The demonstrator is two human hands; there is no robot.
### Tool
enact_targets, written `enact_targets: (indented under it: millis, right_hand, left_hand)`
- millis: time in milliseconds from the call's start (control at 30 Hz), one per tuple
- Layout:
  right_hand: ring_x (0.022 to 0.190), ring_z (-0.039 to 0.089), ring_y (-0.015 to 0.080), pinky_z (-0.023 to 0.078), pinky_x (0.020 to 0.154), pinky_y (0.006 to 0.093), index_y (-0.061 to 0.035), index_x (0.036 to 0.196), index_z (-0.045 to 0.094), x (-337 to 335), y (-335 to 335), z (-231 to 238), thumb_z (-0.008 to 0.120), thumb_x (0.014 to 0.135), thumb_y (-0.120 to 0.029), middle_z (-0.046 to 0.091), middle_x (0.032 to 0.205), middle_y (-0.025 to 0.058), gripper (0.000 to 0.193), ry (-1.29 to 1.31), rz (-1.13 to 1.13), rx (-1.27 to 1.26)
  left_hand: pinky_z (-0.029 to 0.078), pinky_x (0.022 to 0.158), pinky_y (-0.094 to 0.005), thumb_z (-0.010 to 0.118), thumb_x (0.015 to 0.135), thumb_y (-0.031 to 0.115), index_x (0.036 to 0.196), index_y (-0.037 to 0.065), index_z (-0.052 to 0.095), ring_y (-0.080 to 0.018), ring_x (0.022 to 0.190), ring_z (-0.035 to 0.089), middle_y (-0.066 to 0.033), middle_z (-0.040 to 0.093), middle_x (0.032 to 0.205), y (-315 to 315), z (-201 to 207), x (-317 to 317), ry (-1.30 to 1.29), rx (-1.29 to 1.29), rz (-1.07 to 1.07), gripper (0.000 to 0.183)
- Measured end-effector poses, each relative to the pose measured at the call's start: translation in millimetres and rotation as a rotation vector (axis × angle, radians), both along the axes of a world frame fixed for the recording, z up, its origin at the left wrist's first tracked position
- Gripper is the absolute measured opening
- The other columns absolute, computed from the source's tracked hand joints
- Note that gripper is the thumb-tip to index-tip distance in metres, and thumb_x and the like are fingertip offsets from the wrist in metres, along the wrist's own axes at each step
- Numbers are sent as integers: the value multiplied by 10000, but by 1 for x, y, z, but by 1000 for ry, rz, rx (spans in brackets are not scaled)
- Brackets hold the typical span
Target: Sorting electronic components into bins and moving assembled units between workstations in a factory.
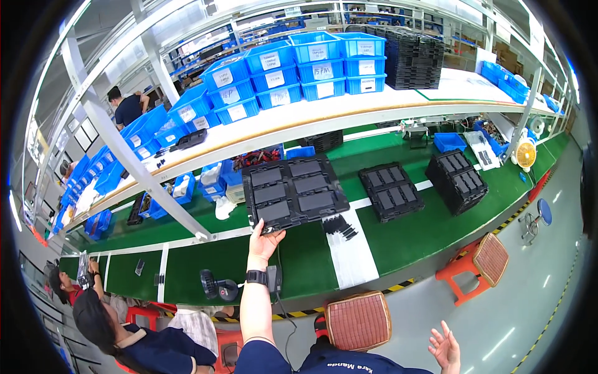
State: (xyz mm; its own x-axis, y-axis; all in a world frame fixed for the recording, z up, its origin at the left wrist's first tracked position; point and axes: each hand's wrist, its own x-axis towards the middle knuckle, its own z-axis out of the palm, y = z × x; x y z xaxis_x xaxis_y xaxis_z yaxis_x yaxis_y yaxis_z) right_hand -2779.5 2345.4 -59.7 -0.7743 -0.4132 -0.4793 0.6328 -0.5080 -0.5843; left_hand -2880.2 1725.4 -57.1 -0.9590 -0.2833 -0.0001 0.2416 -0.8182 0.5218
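Observation:
My left hand (264,242) grips the near edge of a black plastic tray (283,219), its arm stretched forward over the green bench. Dark flat rectangular pieces (309,183) lie in the tray's compartments, in two columns. The tray is held up above the bench, slightly tilted. Off to the lower right, my right hand (445,349) is empty, its fingers apart, over the floor. A similar filled tray stack (391,192) sits on the bench right of the held tray. Farther right is a taller stack of black trays (458,182).
Blue bins (321,70) stand stacked on the white shelf (461,93), beside piled black trays (414,59). A white strip (352,255) with small black parts crosses the bench. A small fan (218,285), a seated co-worker (143,343) and stools (359,321) are near the front edge.

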Motion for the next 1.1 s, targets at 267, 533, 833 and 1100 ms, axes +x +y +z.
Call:
enact_targets:
  millis: [267,533,833,1100]
  right_hand:
    - [1052,489,189,414,882,331,-144,1390,270,-2,-69,22,449,913,-331,428,1309,122,543,-19,-39,183]
    - [1050,494,191,413,890,321,-140,1387,282,16,-107,26,438,917,-337,434,1302,130,533,-40,-122,246]
    - [1023,510,173,432,865,309,-129,1381,295,21,-141,48,444,909,-350,450,1290,137,542,-69,-200,368]
    - [1026,517,175,423,873,306,-112,1388,273,15,-158,58,432,913,-351,443,1296,147,555,-58,-171,401]
  left_hand:
    - [509,796,-419,502,888,322,1023,50,588,-278,870,635,-125,644,983,-99,-8,-67,1,23,85,316]
    - [480,836,-434,533,872,311,1053,55,548,-314,902,606,-139,611,1023,-172,-14,-133,32,18,113,314]
    - [399,940,-386,399,929,341,1187,83,469,-277,1160,454,-107,508,1214,-225,-32,-183,-168,71,241,371]
    - [473,847,-382,444,915,370,1158,89,484,-254,1004,556,-134,550,1104,-241,-37,-182,-426,-119,352,374]
